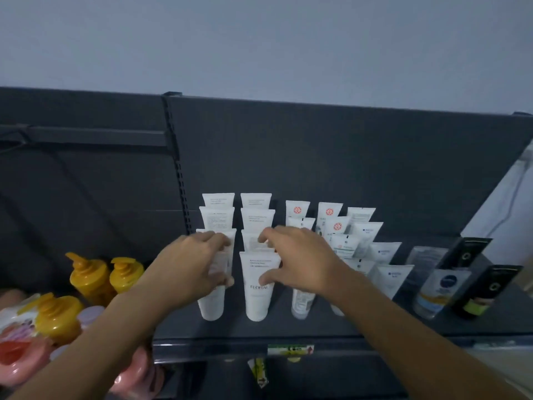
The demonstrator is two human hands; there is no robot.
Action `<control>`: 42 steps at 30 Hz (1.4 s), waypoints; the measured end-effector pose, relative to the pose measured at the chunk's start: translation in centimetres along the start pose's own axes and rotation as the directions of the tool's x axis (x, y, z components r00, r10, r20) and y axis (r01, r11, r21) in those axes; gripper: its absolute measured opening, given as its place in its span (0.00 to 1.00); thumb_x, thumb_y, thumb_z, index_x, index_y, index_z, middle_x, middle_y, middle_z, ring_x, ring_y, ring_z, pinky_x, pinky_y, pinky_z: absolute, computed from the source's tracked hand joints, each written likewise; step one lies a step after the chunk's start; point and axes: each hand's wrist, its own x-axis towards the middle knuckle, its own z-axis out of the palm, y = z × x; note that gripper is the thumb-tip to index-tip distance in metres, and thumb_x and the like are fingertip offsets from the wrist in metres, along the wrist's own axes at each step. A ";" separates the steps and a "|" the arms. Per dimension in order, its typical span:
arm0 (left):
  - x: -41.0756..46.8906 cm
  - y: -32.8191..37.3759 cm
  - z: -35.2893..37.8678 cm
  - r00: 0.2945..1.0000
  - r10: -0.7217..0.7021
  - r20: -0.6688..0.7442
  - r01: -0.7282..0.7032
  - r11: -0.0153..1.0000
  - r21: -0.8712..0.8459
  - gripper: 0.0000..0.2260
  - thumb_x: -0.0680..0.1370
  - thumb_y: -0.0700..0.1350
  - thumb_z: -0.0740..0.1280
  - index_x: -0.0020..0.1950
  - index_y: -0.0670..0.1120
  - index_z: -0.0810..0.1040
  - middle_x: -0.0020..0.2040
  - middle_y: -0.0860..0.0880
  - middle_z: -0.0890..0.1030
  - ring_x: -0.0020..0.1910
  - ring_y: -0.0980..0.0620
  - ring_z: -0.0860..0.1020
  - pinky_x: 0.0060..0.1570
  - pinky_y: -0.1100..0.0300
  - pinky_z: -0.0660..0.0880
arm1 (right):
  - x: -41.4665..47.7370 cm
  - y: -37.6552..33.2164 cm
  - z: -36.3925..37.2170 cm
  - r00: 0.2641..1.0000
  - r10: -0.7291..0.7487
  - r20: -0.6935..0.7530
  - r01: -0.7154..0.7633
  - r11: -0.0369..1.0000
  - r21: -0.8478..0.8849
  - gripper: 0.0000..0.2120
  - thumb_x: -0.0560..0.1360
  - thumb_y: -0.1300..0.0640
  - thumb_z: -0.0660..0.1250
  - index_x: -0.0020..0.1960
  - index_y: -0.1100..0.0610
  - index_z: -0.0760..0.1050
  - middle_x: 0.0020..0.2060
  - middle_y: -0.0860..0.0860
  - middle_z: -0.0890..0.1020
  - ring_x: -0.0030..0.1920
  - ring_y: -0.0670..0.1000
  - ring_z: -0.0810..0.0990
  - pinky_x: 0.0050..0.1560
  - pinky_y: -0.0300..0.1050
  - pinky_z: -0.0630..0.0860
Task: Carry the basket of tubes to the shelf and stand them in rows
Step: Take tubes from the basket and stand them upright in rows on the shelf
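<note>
The white tubes stand on the dark shelf in rows that run front to back, long axis upright, caps down and flat crimped ends up. The left hand has its grip closed around the front tube of the left row. The right hand rests on the next row (fingers spread, thumb on the front tube). 2 yellow bottles stand at the left.

There is one view, from a wide-angle camera on the person's head. It looks forward and down at the dark shelf, close enough that both forearms reach in from the bottom edge. The wall above fills the top third. Straight edges bow toward the frame's sides.
</note>
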 end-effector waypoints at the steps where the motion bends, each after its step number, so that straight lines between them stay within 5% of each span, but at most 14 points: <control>1: 0.2 0.5 -0.2 0.999 0.014 -0.030 -0.014 1.000 -0.013 0.29 0.70 0.64 0.69 0.68 0.54 0.71 0.63 0.56 0.77 0.58 0.51 0.77 0.56 0.55 0.75 | -0.4 0.8 -0.8 1.000 0.012 -0.012 -0.012 1.000 0.005 0.35 0.66 0.36 0.76 0.67 0.50 0.71 0.59 0.47 0.80 0.59 0.51 0.78 0.58 0.51 0.75; 9: 3.3 7.8 0.1 0.979 0.164 -0.118 -0.175 0.981 -0.088 0.33 0.70 0.71 0.62 0.66 0.51 0.74 0.61 0.54 0.79 0.58 0.49 0.77 0.56 0.52 0.75 | -4.5 10.0 -3.9 0.983 0.170 0.062 -0.167 0.985 -0.049 0.33 0.60 0.33 0.78 0.59 0.47 0.76 0.52 0.41 0.82 0.53 0.47 0.78 0.53 0.47 0.73; 15: 6.1 12.4 3.0 0.964 0.256 -0.071 -0.249 0.964 0.092 0.25 0.75 0.63 0.67 0.67 0.50 0.73 0.58 0.53 0.80 0.55 0.48 0.78 0.61 0.55 0.68 | -4.7 13.4 -1.2 0.972 0.111 0.206 -0.071 0.979 -0.191 0.26 0.66 0.36 0.75 0.57 0.49 0.77 0.49 0.44 0.82 0.48 0.49 0.76 0.54 0.47 0.67; 21: 7.3 14.0 4.3 0.983 0.176 0.056 -0.185 0.956 0.229 0.15 0.76 0.54 0.68 0.59 0.48 0.75 0.54 0.50 0.82 0.51 0.43 0.79 0.57 0.54 0.68 | -4.1 14.3 0.1 0.960 0.060 0.273 0.002 0.975 -0.222 0.17 0.73 0.44 0.72 0.44 0.50 0.66 0.30 0.44 0.65 0.43 0.55 0.73 0.57 0.50 0.70; 26: 7.4 14.7 4.3 0.989 0.135 0.058 -0.144 0.963 0.228 0.09 0.77 0.50 0.68 0.54 0.49 0.75 0.53 0.49 0.83 0.51 0.42 0.79 0.51 0.55 0.68 | -4.6 14.7 0.2 0.974 0.035 0.226 0.013 0.979 -0.205 0.14 0.74 0.45 0.72 0.46 0.49 0.69 0.31 0.44 0.68 0.45 0.55 0.76 0.54 0.49 0.68; 32: 7.6 14.8 4.4 0.987 0.148 0.060 -0.158 0.960 0.230 0.12 0.76 0.52 0.68 0.57 0.50 0.76 0.55 0.51 0.83 0.51 0.44 0.79 0.54 0.55 0.69 | -5.1 14.4 0.5 0.982 0.061 0.176 -0.040 0.992 -0.120 0.24 0.74 0.46 0.73 0.67 0.51 0.74 0.54 0.54 0.82 0.57 0.57 0.79 0.46 0.47 0.68; 37: 7.5 14.3 4.0 0.988 0.127 0.082 -0.138 0.979 0.151 0.19 0.77 0.61 0.62 0.62 0.51 0.74 0.56 0.51 0.82 0.55 0.44 0.78 0.57 0.54 0.69 | -5.0 14.6 0.8 0.983 0.046 0.176 -0.034 0.997 -0.073 0.23 0.74 0.44 0.73 0.66 0.50 0.75 0.55 0.53 0.82 0.58 0.57 0.79 0.50 0.50 0.74; 40: 7.8 13.8 3.3 0.995 0.104 -0.002 -0.104 0.993 0.047 0.28 0.76 0.70 0.50 0.56 0.52 0.78 0.49 0.54 0.83 0.48 0.49 0.80 0.47 0.56 0.72 | -5.0 15.0 -0.1 0.990 0.036 0.136 -0.038 0.999 0.012 0.21 0.70 0.35 0.71 0.56 0.47 0.78 0.50 0.45 0.83 0.53 0.50 0.80 0.49 0.49 0.76; 42: 8.7 13.5 2.5 0.990 0.071 -0.122 -0.077 0.996 -0.051 0.22 0.79 0.65 0.54 0.51 0.52 0.79 0.44 0.55 0.82 0.43 0.51 0.80 0.40 0.57 0.73 | -4.6 15.4 -1.4 0.996 0.068 0.051 -0.075 0.987 0.146 0.20 0.70 0.32 0.69 0.53 0.45 0.80 0.46 0.40 0.83 0.50 0.44 0.81 0.50 0.48 0.78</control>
